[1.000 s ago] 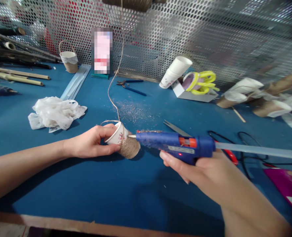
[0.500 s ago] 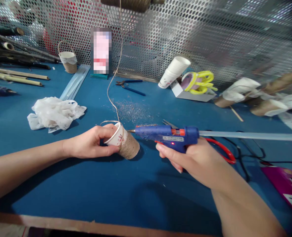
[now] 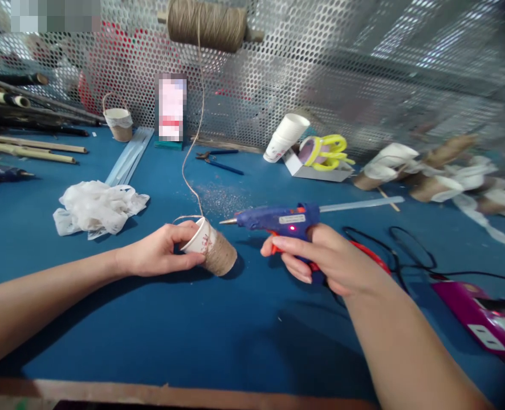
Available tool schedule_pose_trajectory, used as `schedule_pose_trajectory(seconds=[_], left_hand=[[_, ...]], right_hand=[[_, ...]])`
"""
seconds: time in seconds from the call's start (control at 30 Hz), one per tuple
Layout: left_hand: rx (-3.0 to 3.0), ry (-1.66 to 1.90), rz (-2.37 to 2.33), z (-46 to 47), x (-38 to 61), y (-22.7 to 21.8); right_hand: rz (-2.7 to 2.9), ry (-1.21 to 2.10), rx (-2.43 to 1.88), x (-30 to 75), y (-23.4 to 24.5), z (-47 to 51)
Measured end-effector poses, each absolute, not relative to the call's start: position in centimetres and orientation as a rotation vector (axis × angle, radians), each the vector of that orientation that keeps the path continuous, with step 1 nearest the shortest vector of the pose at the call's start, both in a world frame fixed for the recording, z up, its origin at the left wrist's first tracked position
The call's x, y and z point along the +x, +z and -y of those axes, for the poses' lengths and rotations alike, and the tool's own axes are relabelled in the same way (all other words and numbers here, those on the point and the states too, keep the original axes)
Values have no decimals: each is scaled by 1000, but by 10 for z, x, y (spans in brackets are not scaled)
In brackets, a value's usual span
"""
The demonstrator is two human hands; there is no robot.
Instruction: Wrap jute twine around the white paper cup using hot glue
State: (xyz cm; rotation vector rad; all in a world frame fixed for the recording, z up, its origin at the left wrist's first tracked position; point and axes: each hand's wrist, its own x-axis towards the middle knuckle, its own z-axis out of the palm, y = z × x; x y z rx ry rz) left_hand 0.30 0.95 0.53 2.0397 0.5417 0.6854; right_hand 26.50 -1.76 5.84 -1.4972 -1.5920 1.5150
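My left hand [image 3: 167, 250] grips a white paper cup [image 3: 199, 240] by its rim, fingers inside and thumb outside. The cup lies tilted, its base toward the right, and brown twine [image 3: 220, 256] is wound around its lower part. A loose strand of twine [image 3: 188, 165] runs from the cup up to a large spool [image 3: 207, 25]. My right hand [image 3: 308, 256] is closed around the handle of a blue glue gun [image 3: 273, 221] with a red light lit. Its nozzle points left, just above and apart from the wound cup. A clear glue stick [image 3: 361, 204] sticks out behind.
Blue-handled pliers [image 3: 220, 161] lie behind the cup. Crumpled white material [image 3: 101, 206] is on the left, near a twine-covered cup [image 3: 119, 124] and bamboo sticks [image 3: 30, 149]. Stacked paper cups [image 3: 286, 136] stand behind right; a purple power strip [image 3: 470, 319] and black cables lie right.
The glue gun has drawn back slightly from the cup and tilted, its nozzle now clear of the twine. My left hand keeps hold of the cup. The camera view has tipped upward.
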Motion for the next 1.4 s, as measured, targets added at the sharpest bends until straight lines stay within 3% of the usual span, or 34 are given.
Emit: schedule_pose_trajectory(seconds=[0.27,0.5,0.67,0.77,0.93,1.07,1.4], left_hand=[[2043,713,-590,-7,4,5],[2142,724,-535,-6,4,7],[2176,725,-513,-5,4,9],[2205,729,-453,-3,6,11],[2272,682,-339,3,10,17],[2309,653,-305,7,12,20],[1893,666,-504,6,7,20]], right_hand=[[1420,895,-1941,296,48,-40],[1414,687,-2244,309,25,-78],[1465,556,-2189,294,31,-77],[1608,708,-1979,262,39,-60],[1828,1406,-1460,200,47,-21],[1697,1733,-1195,183,43,-10],[1246,1623,-1082,216,58,-5]])
